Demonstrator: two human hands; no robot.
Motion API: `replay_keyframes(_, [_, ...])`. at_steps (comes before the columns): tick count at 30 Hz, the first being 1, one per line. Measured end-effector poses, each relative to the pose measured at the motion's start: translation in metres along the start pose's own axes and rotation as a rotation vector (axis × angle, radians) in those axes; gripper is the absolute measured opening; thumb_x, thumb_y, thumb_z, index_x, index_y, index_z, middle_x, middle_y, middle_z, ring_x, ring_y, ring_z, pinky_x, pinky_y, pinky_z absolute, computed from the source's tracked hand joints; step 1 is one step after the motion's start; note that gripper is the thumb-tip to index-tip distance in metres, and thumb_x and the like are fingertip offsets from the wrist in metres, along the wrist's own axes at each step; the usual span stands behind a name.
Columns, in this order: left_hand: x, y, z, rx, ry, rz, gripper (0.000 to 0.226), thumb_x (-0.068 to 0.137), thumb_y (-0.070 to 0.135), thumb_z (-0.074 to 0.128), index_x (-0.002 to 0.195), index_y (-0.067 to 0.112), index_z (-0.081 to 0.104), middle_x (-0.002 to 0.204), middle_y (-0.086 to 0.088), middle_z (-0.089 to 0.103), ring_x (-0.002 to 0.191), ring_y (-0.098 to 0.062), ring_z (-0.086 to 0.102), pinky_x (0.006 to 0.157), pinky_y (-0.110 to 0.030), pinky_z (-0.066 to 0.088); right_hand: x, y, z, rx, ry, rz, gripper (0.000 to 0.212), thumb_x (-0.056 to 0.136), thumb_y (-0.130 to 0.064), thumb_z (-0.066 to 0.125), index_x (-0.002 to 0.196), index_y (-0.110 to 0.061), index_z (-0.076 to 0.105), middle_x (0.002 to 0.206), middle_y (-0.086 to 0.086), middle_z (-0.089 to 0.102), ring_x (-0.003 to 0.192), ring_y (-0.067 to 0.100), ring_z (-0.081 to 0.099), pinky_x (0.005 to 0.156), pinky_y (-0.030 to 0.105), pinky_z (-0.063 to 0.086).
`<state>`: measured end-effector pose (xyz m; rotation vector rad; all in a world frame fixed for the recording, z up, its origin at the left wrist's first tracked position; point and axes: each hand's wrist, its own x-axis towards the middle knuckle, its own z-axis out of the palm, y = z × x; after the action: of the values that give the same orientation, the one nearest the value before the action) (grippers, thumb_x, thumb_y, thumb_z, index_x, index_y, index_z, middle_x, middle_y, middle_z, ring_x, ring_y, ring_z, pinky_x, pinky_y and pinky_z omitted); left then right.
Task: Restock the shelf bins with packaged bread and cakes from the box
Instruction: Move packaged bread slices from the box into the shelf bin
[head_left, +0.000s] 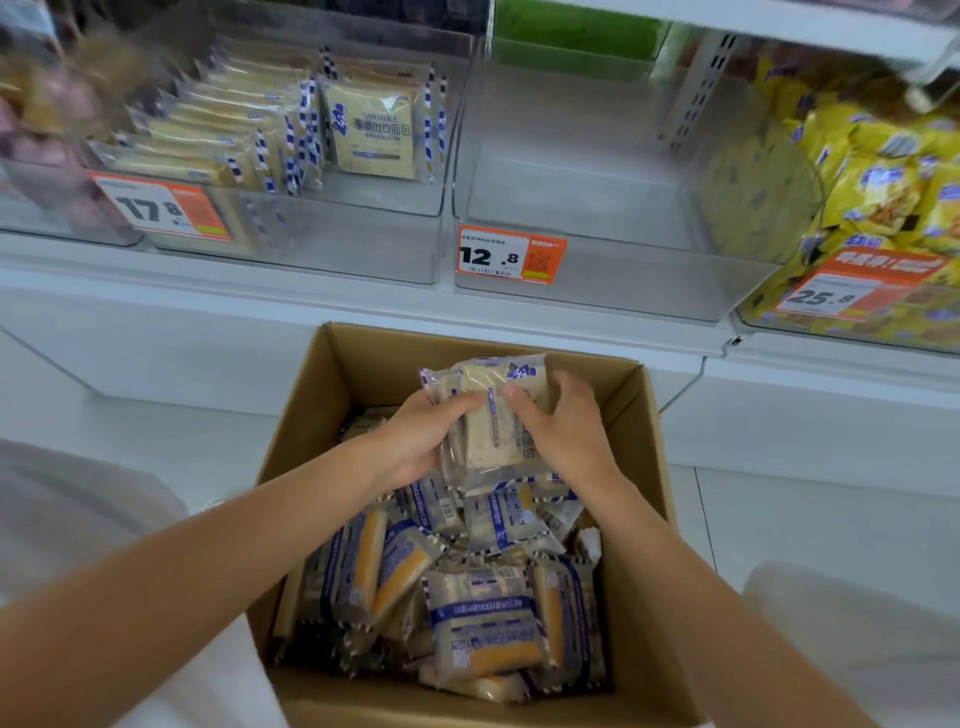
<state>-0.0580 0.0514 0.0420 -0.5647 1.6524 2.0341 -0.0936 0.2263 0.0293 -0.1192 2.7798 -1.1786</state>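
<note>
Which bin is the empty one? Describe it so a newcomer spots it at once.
From the open cardboard box, look up to the clear bins on the white shelf. The empty bin stands just above the box, an orange 12.8 price tag on its front. Its left neighbour holds blue-striped bread packs, its right neighbour yellow packets; it alone holds nothing.

Both bare arms reach forward and converge. The left forearm (208, 561) runs in from the lower left and the right forearm (691, 587) from the lower right, each nearly straight. The left grip (415, 441) and right grip (566, 431) face one another, palms inward, clasping a stack of packets (493, 431) between them. The left fingers (462, 402) curl over its near top edge. The right thumb (519, 402) lies beside them, almost touching, while the other right fingers wrap the far side.
</note>
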Motion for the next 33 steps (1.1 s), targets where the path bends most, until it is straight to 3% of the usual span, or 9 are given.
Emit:
replay_keyframes(3, [-0.001, 0.006, -0.001, -0.062, -0.137, -0.008, 0.036, 0.089, 0.006, 0.065, 0.125, 0.004, 0.062, 0.117, -0.017, 0.070, 0.108, -0.030, 0.068, 0.094, -0.044, 0.053, 0.002, 0.008, -0.002, 0.113, -0.105, -0.015, 0.049, 0.085, -0.063, 0.058, 0.095, -0.015, 0.064, 0.093, 0.009, 0.065, 0.085, 0.024, 0.064, 0.069, 0.037, 0.053])
replay_keyframes(8, [-0.013, 0.023, -0.017, -0.132, -0.406, -0.067, 0.055, 0.088, 0.043, 0.064, 0.131, 0.010, 0.057, 0.126, -0.018, 0.064, 0.118, -0.033, 0.060, 0.098, -0.045, 0.052, 0.010, -0.012, -0.016, -0.213, -0.174, -0.444, 0.057, 0.088, -0.053, 0.062, 0.138, -0.029, 0.050, 0.142, 0.004, 0.046, 0.132, 0.024, 0.038, 0.112, 0.042, 0.030])
replay_keyframes(12, [-0.027, 0.037, -0.032, 0.166, -0.334, 0.001, 0.048, 0.089, 0.034, 0.066, 0.131, 0.011, 0.059, 0.123, -0.014, 0.068, 0.115, -0.027, 0.065, 0.101, -0.045, 0.050, 0.012, -0.062, -0.021, -0.538, -0.309, -0.629, 0.076, 0.088, -0.060, 0.056, 0.153, -0.031, 0.026, 0.151, 0.002, 0.040, 0.141, 0.022, 0.031, 0.115, 0.038, 0.021])
replay_keyframes(16, [-0.051, 0.070, -0.063, 0.184, -0.134, 0.206, 0.029, 0.094, 0.020, 0.063, 0.118, 0.006, 0.065, 0.092, -0.009, 0.074, 0.072, -0.014, 0.073, 0.059, -0.025, 0.057, 0.023, -0.121, -0.032, -0.479, -0.398, -0.475, 0.093, 0.076, -0.068, 0.065, 0.151, -0.024, 0.030, 0.143, 0.001, 0.050, 0.127, 0.021, 0.047, 0.106, 0.036, 0.038])
replay_keyframes(18, [-0.062, 0.092, -0.085, 0.224, -0.084, 0.324, 0.027, 0.094, 0.020, 0.062, 0.116, 0.006, 0.065, 0.090, -0.007, 0.073, 0.069, -0.012, 0.071, 0.054, -0.021, 0.052, 0.032, -0.156, -0.038, -0.467, -0.372, -0.505, 0.088, 0.070, -0.067, 0.073, 0.141, -0.025, 0.045, 0.134, -0.004, 0.054, 0.119, 0.017, 0.051, 0.100, 0.035, 0.042])
replay_keyframes(22, [-0.082, 0.150, -0.118, 0.361, 0.096, 0.546, 0.057, 0.073, 0.048, 0.079, 0.116, 0.013, 0.067, 0.107, -0.008, 0.073, 0.097, -0.024, 0.070, 0.085, -0.039, 0.056, 0.052, -0.227, -0.043, -0.477, -0.150, -0.679, 0.080, 0.068, -0.061, 0.078, 0.131, -0.019, 0.050, 0.121, 0.000, 0.055, 0.113, 0.019, 0.047, 0.092, 0.035, 0.041])
replay_keyframes(27, [-0.065, 0.220, -0.149, 0.450, 0.200, 0.735, 0.033, 0.079, 0.025, 0.081, 0.109, 0.016, 0.071, 0.098, -0.001, 0.075, 0.090, -0.016, 0.072, 0.078, -0.033, 0.057, 0.090, -0.276, -0.035, -0.556, 0.228, -0.796, 0.072, 0.071, -0.050, 0.080, 0.126, -0.014, 0.050, 0.117, 0.006, 0.051, 0.108, 0.025, 0.043, 0.083, 0.041, 0.045])
replay_keyframes(30, [-0.027, 0.245, -0.165, 0.552, 0.152, 0.693, 0.051, 0.073, 0.006, 0.085, 0.120, 0.012, 0.067, 0.103, 0.001, 0.074, 0.091, -0.007, 0.071, 0.076, -0.023, 0.057, 0.126, -0.276, -0.017, -0.675, 0.282, -0.700, 0.073, 0.072, -0.052, 0.079, 0.127, -0.016, 0.048, 0.119, 0.007, 0.049, 0.111, 0.027, 0.043, 0.088, 0.045, 0.046])
replay_keyframes(33, [0.020, 0.274, -0.182, 0.739, 0.235, 0.653, 0.059, 0.068, 0.012, 0.089, 0.121, 0.016, 0.065, 0.120, -0.005, 0.067, 0.106, -0.021, 0.066, 0.091, -0.036, 0.056, 0.170, -0.274, 0.004, -0.733, 0.249, -0.487, 0.079, 0.075, -0.052, 0.077, 0.136, -0.017, 0.040, 0.133, 0.010, 0.046, 0.124, 0.030, 0.039, 0.099, 0.045, 0.039])
